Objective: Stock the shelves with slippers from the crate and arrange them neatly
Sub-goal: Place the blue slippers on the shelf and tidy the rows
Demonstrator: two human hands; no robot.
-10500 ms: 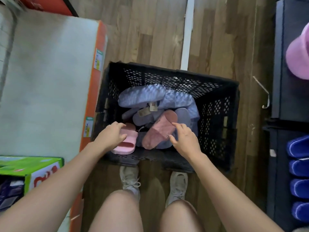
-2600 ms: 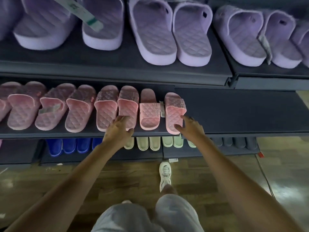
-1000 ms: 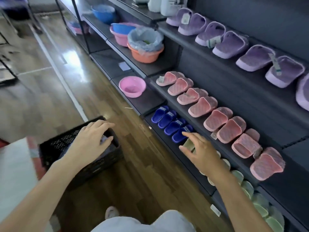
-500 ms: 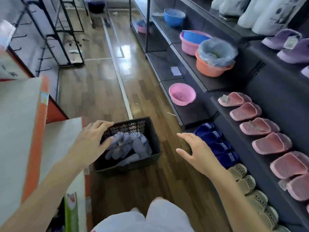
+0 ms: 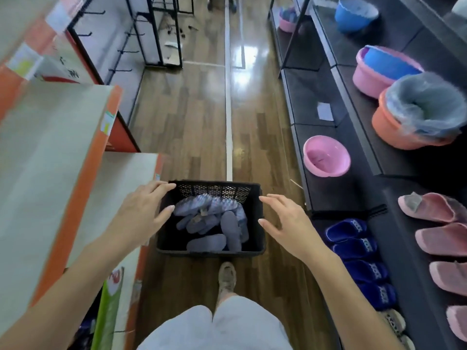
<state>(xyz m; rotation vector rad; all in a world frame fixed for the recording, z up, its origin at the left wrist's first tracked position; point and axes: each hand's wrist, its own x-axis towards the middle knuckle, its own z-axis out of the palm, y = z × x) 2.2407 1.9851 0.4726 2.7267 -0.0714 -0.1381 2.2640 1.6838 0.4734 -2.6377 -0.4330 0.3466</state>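
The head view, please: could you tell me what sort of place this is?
Most likely a shop aisle for household goods. Dark shelves carry rows of pink slippers and plastic basins, and a crate of slippers stands on the floor.

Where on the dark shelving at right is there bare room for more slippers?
Bare shelf lies on the lower tier around the pink basin, back past the white paper, and ahead of it toward the blue slippers. The tier with pink slippers is packed at its near end. The crate still holds lilac slippers.
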